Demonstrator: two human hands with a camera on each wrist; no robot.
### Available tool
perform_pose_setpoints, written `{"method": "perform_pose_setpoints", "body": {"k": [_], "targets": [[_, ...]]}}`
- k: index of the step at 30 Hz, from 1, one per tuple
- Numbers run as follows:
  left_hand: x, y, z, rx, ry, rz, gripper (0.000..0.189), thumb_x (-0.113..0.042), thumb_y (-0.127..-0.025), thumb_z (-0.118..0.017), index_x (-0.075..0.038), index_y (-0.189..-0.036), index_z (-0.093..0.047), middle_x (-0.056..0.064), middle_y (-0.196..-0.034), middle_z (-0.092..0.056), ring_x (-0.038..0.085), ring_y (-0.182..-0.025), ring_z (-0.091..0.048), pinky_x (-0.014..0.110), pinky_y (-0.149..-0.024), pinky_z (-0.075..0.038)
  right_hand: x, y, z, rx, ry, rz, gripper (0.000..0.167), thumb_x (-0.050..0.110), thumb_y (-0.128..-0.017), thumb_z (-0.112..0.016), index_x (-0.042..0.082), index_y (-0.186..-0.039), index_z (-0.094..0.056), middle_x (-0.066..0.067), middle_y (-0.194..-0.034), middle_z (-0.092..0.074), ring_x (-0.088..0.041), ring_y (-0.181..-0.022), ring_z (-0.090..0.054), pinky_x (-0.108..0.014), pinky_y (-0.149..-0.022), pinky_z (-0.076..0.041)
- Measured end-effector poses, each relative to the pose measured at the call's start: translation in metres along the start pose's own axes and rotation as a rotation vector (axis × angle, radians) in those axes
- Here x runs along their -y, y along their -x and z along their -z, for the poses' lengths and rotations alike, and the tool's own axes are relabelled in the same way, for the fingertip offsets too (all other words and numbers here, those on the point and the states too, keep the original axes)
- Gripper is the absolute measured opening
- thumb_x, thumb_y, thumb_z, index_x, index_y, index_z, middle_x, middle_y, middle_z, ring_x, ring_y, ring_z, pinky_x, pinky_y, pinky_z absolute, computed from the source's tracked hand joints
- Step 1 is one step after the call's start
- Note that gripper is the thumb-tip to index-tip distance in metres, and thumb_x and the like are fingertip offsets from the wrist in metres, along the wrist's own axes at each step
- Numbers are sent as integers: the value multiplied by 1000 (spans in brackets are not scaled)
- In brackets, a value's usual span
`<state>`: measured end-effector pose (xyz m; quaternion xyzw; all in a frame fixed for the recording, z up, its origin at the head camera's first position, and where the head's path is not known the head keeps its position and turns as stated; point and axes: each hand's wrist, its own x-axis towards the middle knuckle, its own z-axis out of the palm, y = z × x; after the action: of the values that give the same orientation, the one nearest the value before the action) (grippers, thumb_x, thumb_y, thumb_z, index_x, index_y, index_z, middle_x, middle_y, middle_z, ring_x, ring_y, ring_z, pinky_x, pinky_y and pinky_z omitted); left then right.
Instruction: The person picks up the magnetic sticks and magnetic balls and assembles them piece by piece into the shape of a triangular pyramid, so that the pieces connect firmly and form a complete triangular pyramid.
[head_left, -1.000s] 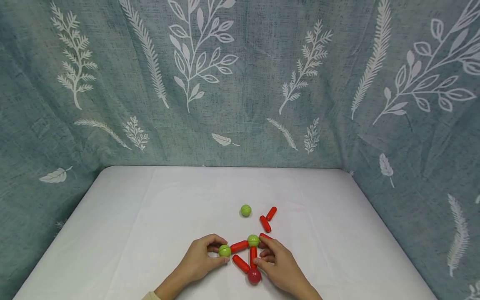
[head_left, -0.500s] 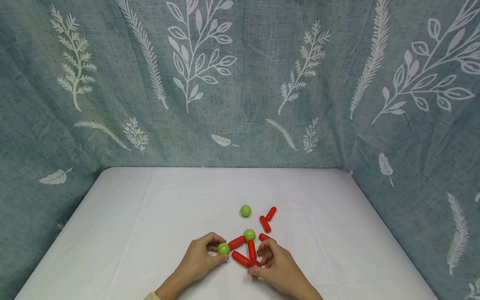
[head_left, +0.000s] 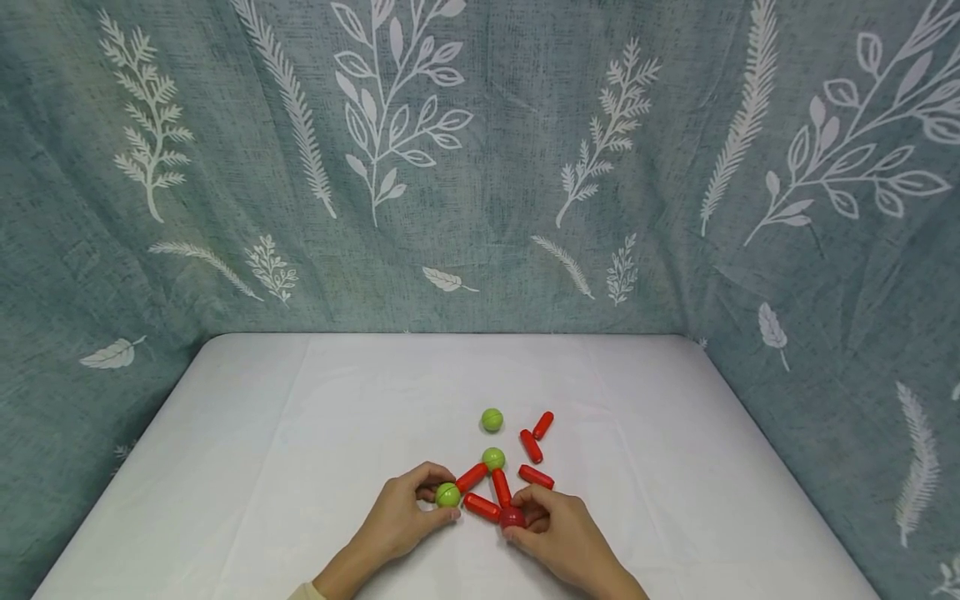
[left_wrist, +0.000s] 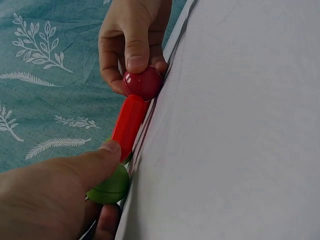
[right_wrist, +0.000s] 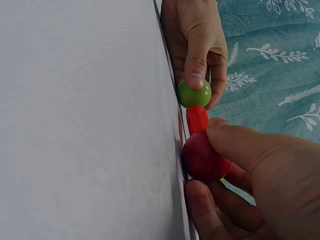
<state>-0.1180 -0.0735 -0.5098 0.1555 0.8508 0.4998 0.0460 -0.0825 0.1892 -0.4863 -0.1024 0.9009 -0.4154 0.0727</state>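
Three red rods and three balls form a triangle on the white table. My left hand [head_left: 405, 515] pinches the green ball [head_left: 447, 495] at its left corner between thumb and fingers. At the near right corner, my right hand [head_left: 553, 527] grips the dark red ball [head_left: 512, 517]. A second green ball [head_left: 493, 458] makes the far corner, touched by neither hand. One red rod [head_left: 482, 507] lies between the two held balls; in the head view a small gap shows at its left end. Another rod [head_left: 472, 477] runs from the left ball to the far one, a third rod [head_left: 501, 487] from far to red.
Just beyond the right hand's fingers lies a loose red rod [head_left: 536, 477]. Two more rods, one [head_left: 531, 446] touching the other [head_left: 543, 425], lie farther back. A loose green ball [head_left: 492, 419] sits behind the triangle. Patterned green cloth [head_left: 480, 250] hangs behind the white table [head_left: 360, 392].
My right hand has left the right-hand rod and now holds the red ball, which has shifted away from me. The far green ball has moved back and left. The left hand keeps its hold.
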Motion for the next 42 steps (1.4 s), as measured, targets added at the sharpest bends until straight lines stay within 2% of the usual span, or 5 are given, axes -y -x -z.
{"method": "perform_pose_setpoints", "body": {"k": [8, 26, 37, 42], "targets": [[0, 1, 0, 5, -30, -27, 36, -29, -81, -87, -19, -111, -71, -7, -103, -72, 3, -87, -62, 20, -76, -50, 1, 1, 0, 3, -37, -14, 34, 31, -82, -87, 16, -108, -71, 7, -91, -71, -3, -75, -64, -14, -70, -55], [-2, 2, -3, -8, -34, -25, 32, -28, -81, -88, -21, -107, -71, -8, -99, -72, 2, -85, -61, 20, -73, -50, 2, 2, -1, -5, -66, -9, 34, 29, -81, -87, 15, -107, -71, 4, -96, -73, -4, -75, -66, -14, -70, -56], [-2, 1, -1, 8, -52, -38, 35, -33, -79, -89, -22, -105, -69, -11, -92, -67, 3, -83, -57, 20, -73, -49, 2, 0, 0, -32, -57, -13, 35, 27, -82, -86, 15, -112, -72, 0, -105, -74, -3, -81, -69, -15, -73, -56], [-1, 1, -1, 36, -60, -38, 37, -35, -79, -89, -22, -107, -69, -13, -93, -66, 2, -83, -57, 20, -75, -49, 1, 0, -1, -42, -74, -15, 36, 25, -83, -85, 13, -114, -72, -4, -110, -74, -4, -84, -71, -16, -74, -58]]}}
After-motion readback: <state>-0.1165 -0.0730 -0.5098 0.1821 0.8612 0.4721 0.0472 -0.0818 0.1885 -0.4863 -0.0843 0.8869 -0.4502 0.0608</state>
